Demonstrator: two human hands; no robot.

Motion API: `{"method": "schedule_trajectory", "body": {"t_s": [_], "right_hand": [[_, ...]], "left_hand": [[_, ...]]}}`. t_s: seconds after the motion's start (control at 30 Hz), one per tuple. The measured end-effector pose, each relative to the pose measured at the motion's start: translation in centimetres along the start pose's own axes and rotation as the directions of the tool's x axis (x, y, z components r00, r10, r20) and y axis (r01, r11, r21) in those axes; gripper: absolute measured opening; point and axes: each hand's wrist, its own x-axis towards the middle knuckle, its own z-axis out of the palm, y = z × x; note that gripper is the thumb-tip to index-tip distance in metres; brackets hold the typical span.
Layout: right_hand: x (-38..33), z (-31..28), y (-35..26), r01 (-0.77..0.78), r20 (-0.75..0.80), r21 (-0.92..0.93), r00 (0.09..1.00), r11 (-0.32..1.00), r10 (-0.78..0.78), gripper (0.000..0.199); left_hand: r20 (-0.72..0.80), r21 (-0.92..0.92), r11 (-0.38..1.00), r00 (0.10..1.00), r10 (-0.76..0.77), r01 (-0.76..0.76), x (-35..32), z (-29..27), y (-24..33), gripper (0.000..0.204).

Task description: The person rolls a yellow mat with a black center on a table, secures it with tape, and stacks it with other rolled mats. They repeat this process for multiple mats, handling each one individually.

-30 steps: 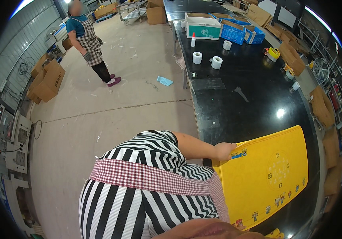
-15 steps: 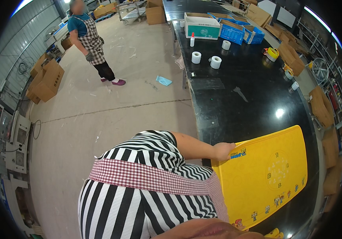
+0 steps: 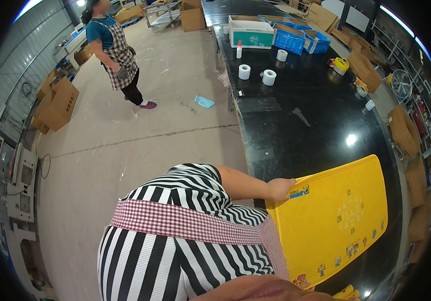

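Observation:
A flat yellow mat (image 3: 321,226) with rounded corners, a raised rim and small printed cartoon figures lies at a slant before me, over the near end of the black table. At its far left corner, my left hand (image 3: 281,189) is closed, its thumb over the edge. Of my right hand (image 3: 310,288) only a small bit of finger shows at the mat's near edge, pressed against it. The rest of that hand and its arm are hidden. Below the mat, more yellow pieces (image 3: 347,292) are partly visible at the picture's lower edge.
On the black table (image 3: 321,110) stand white tape rolls (image 3: 269,77), a red-capped bottle (image 3: 239,49), a yellow tape roll (image 3: 341,65), a white-green box (image 3: 251,33) and blue boxes (image 3: 289,38). A co-worker (image 3: 113,52) stands far left near cartons (image 3: 57,105). More cartons (image 3: 403,130) line the right.
The co-worker has turned and shifted stance slightly. The view has moved a little, and the mat has tilted slightly. Both my hands keep their places on it.

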Motion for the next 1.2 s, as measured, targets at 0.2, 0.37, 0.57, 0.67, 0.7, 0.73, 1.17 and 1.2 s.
{"method": "schedule_trajectory", "body": {"t_s": [0.2,0.37,0.57,0.67,0.7,0.73,1.17,1.2], "right_hand": [[-0.1,0.1,0.3,0.044,-0.019,-0.064,0.999,0.997,-0.045,0.040],[-0.4,0.1,0.5,0.069,-0.045,-0.108,0.996,0.992,-0.074,0.045],[-0.7,0.4,0.7,0.086,-0.078,-0.138,0.992,0.987,-0.098,0.050],[-1.0,0.3,0.8,0.097,-0.088,-0.155,0.990,0.983,-0.111,0.053],[-1.0,0.3,0.8,0.102,-0.089,-0.157,0.989,0.982,-0.117,0.054],[-1.0,0.3,0.9,0.105,-0.092,-0.163,0.988,0.981,-0.121,0.055],[-0.7,-0.2,1.5,0.150,-0.110,-0.232,0.978,0.961,-0.179,0.061],[-0.7,-0.3,1.6,0.146,-0.116,-0.254,0.977,0.956,-0.180,0.061]], "left_hand": [[0.004,0.000,1.000,1.000,0.004,-0.004,0.0,-0.1,0.2,0.042],[0.016,-0.002,1.000,1.000,-0.004,0.004,0.1,-0.1,0.2,0.042],[0.006,0.019,1.000,1.000,-0.008,0.008,0.0,-0.1,0.1,0.043],[-0.005,0.014,1.000,1.000,-0.009,0.009,0.1,0.0,0.1,0.044],[-0.008,0.012,1.000,1.000,-0.008,0.009,0.1,0.1,0.1,0.044],[-0.011,0.011,1.000,1.000,-0.008,0.008,0.1,0.1,0.1,0.045],[-0.037,-0.022,1.000,0.999,0.009,-0.009,0.5,0.7,-0.8,0.047],[-0.033,-0.024,1.000,0.999,0.007,-0.008,0.5,0.7,-0.7,0.047]]}}
